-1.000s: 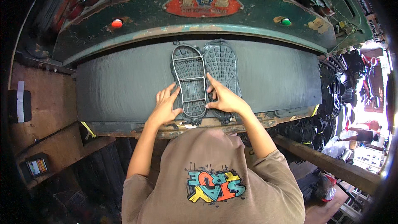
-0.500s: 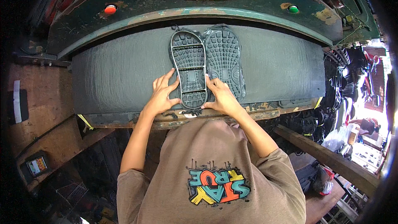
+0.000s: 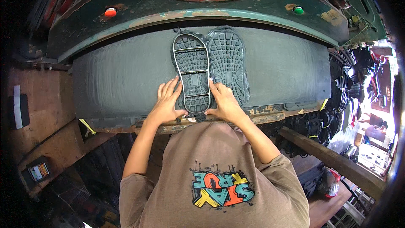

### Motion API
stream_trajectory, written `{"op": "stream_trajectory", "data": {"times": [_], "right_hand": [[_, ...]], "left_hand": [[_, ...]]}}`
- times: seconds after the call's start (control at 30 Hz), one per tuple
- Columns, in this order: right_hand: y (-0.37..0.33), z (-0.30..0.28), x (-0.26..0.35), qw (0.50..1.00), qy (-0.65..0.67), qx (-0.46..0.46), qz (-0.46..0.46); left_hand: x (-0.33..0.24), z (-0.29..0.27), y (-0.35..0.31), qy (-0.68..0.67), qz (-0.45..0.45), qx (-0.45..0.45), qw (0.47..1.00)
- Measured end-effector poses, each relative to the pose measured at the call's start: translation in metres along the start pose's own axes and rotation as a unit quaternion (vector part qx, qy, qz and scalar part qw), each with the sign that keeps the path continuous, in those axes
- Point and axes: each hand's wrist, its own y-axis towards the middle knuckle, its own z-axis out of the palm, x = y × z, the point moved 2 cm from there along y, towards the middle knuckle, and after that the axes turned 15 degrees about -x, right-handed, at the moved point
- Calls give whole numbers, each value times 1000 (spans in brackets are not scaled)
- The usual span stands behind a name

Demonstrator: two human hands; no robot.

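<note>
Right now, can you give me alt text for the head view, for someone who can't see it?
Both hands, left hand and right hand, press flat on either side of a metal sole-shaped cutting die lying on a dark rubber sheet beside a treaded shoe sole. Behind stands a worn green press with a red button and green button.

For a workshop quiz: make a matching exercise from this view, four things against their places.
Things:
1. red button
2. green button
3. left hand
4. sole-shaped metal frame

Places:
A. on the machine's green front, right side
B. flat on the grey bed, left of the frame's near end
C. on the machine's green front, left side
D. lying on the grey bed beside a treaded rubber sole

Pairs: 1-C, 2-A, 3-B, 4-D
</note>
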Motion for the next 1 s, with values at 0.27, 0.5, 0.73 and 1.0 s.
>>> {"op": "stream_trajectory", "data": {"times": [0.27,0.5,0.73,1.0], "right_hand": [[-26,15,-6,989,-33,-109,-91],[-29,23,-8,985,-40,-146,-86],[-24,9,-9,996,50,-73,11],[5,-4,-25,999,39,-22,-25]], "left_hand": [[0,7,-1,7,36,-93,995],[9,19,-5,-4,49,-116,992],[10,22,-12,-26,52,-112,992],[7,17,-8,-19,39,-95,994]]}}
